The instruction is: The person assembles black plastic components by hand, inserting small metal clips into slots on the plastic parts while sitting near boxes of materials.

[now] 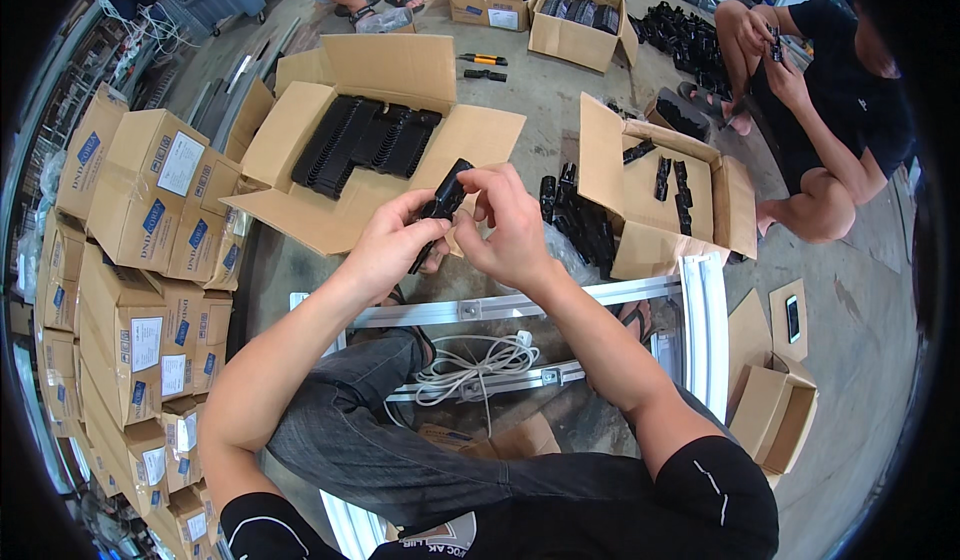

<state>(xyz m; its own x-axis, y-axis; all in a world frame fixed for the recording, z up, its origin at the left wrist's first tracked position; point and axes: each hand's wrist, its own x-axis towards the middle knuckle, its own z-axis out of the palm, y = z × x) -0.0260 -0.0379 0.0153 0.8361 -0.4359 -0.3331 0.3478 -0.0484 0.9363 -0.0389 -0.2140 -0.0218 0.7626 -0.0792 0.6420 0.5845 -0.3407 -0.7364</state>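
Observation:
In front of me I hold a small black plastic part, long and narrow and tilted up to the right. My left hand is closed round its lower end, thumb on top. My right hand is curled against its upper right side, with the fingertips touching it. The hands partly cover the part, so its exact kind is hard to tell. Just beyond my left hand stands an open carton with rows of black parts packed in it. Right of my right hand, an open carton holds a few similar parts.
A white metal frame with a coiled white cable lies around my legs. Stacked cartons rise on the left. Loose black parts lie on the floor. At right sit a co-worker, a phone and a small open box.

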